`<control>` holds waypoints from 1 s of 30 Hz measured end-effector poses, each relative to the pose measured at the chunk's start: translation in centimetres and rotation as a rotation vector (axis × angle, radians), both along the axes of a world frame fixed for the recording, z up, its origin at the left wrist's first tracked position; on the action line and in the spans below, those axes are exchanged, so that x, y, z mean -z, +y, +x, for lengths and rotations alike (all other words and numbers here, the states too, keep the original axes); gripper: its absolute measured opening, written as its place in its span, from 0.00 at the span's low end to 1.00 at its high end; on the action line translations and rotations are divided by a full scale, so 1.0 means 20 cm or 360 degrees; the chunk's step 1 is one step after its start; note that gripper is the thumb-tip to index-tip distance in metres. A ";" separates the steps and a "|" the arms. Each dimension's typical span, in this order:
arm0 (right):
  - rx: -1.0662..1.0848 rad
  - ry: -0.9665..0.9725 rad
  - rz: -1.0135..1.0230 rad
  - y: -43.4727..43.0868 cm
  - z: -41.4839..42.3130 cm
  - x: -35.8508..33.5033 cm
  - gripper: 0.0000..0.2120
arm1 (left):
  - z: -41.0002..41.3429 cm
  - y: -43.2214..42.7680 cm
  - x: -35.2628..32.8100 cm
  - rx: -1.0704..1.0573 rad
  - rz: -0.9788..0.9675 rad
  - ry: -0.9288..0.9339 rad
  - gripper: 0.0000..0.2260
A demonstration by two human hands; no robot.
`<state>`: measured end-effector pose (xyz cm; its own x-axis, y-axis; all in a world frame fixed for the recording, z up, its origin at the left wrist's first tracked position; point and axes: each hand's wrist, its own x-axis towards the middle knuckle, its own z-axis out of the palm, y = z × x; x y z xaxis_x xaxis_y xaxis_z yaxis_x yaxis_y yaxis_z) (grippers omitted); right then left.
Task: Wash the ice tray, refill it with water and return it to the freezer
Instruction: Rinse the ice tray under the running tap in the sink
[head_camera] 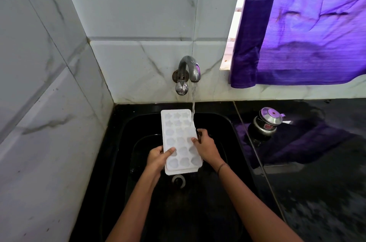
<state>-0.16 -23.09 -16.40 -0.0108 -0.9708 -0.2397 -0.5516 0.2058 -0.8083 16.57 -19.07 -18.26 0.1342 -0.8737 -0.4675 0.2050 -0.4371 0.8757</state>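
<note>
From the head camera, a person is holding a white ice tray [181, 140] over the black sink [227, 122]; water is running from the tap [190, 69] onto the tray's far right edge. The left hand [158, 157] is gripping the near left edge, thumb lying across the top; the right hand [206, 146] is pinching the right edge, fingers curled around it. A steel jar [265, 122] is sitting on the counter [316, 182], below a purple curtain [307, 23].

2 bare forearms [136, 202] here, left hand [157, 159] and right hand [206, 147] bare too, and 1 thin dark thread bracelet [223, 166] circling the right wrist.
</note>
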 end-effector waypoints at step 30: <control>-0.0535 0.1234 -0.0434 -0.06 -0.01 -0.09 0.17 | -0.01 -0.05 -0.01 0.0054 -0.0001 0.0047 0.06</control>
